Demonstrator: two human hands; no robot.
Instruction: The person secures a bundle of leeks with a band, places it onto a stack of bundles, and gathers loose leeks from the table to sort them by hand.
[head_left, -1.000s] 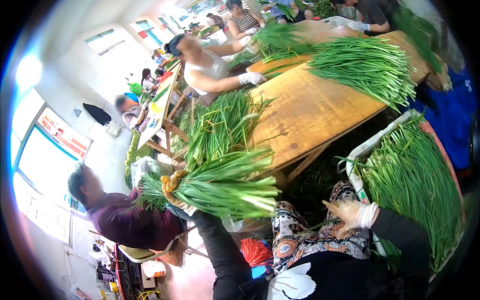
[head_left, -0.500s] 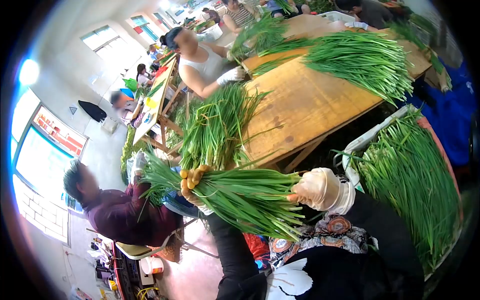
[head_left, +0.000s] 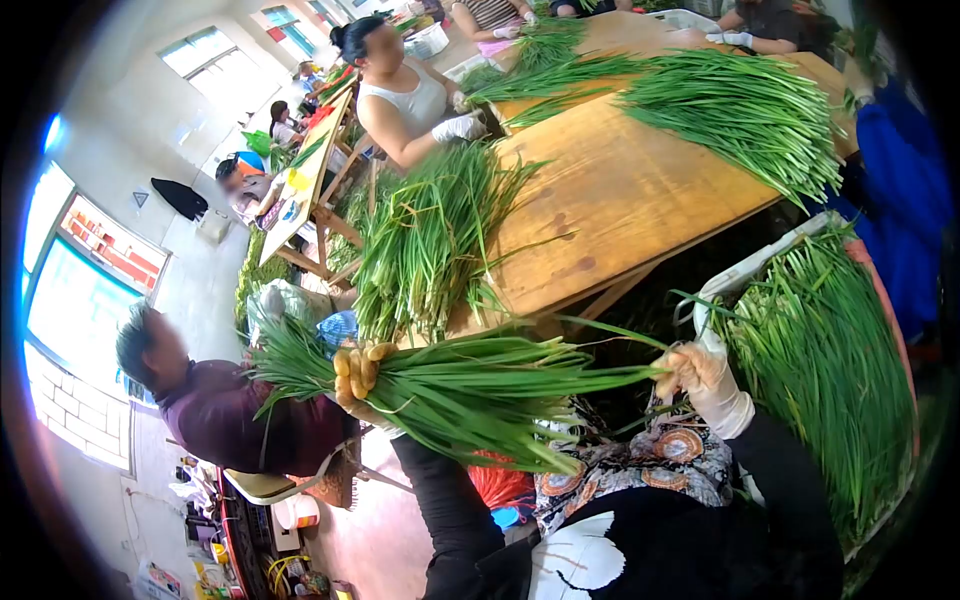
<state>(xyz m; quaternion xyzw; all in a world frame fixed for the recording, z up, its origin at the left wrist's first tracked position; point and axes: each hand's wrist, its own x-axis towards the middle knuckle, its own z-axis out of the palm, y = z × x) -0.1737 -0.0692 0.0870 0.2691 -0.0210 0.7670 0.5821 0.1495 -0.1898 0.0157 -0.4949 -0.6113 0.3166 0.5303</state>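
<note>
With the left hand (head_left: pixel 357 375) closed around the bundle of green stalks (head_left: pixel 480 385) near the table (head_left: pixel 620 220) and the right hand (head_left: pixel 700 378) pinching a few protruding strands (head_left: pixel 625 378), too sharp a tug could snap these strands or disorder the bundle.

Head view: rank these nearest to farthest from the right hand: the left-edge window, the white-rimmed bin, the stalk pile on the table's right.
1. Bin: just right of the right hand.
2. Stalk pile: on the table's right, farther forward.
3. Window: across the room, far left.
</note>
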